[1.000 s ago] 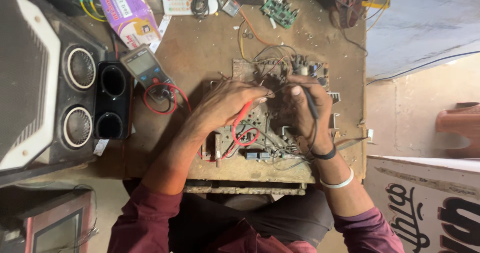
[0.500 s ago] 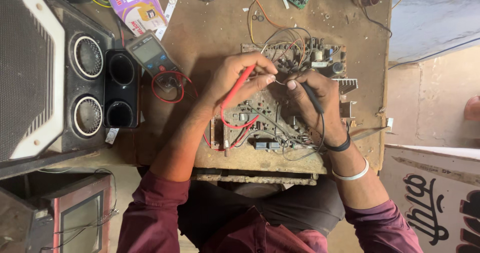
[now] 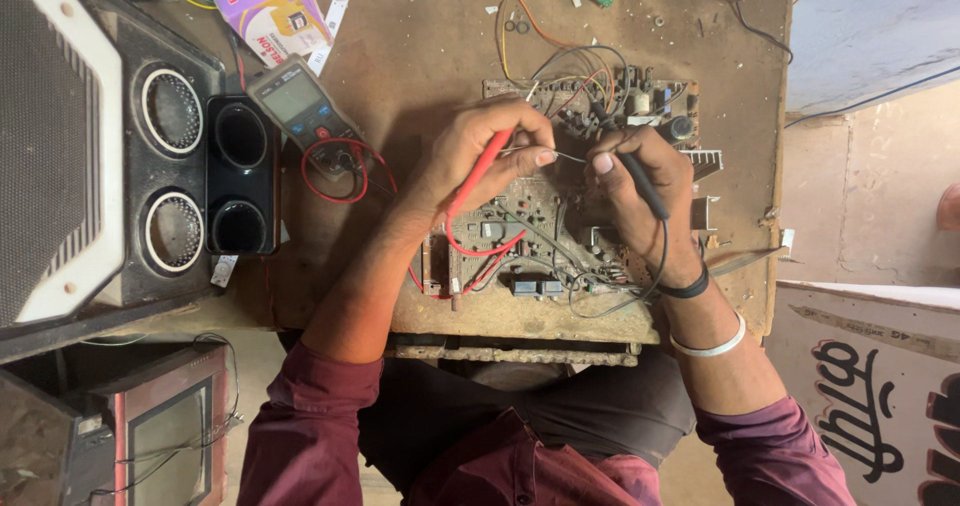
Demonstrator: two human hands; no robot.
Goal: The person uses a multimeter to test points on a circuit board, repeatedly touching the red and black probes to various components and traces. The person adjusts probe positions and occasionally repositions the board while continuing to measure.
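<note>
Your left hand [image 3: 478,156] pinches a red probe [image 3: 478,176], your right hand [image 3: 640,191] a black probe [image 3: 640,181], tips on the circuit board [image 3: 540,236] mid-workbench [image 3: 420,56]; multimeter [image 3: 303,106] and speaker cabinet [image 3: 110,156] stand left, beside a concrete floor [image 3: 860,186].

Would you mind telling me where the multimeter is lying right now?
In the head view, the multimeter lies on the wooden bench, left of the circuit board, beside the black speaker cabinet, its red lead coiled just below it.

A red probe [image 3: 478,174] and a black probe [image 3: 640,181] slant tip-to-tip over a wire-cluttered circuit board [image 3: 540,231] lying flat near the worktop's front edge.
</note>
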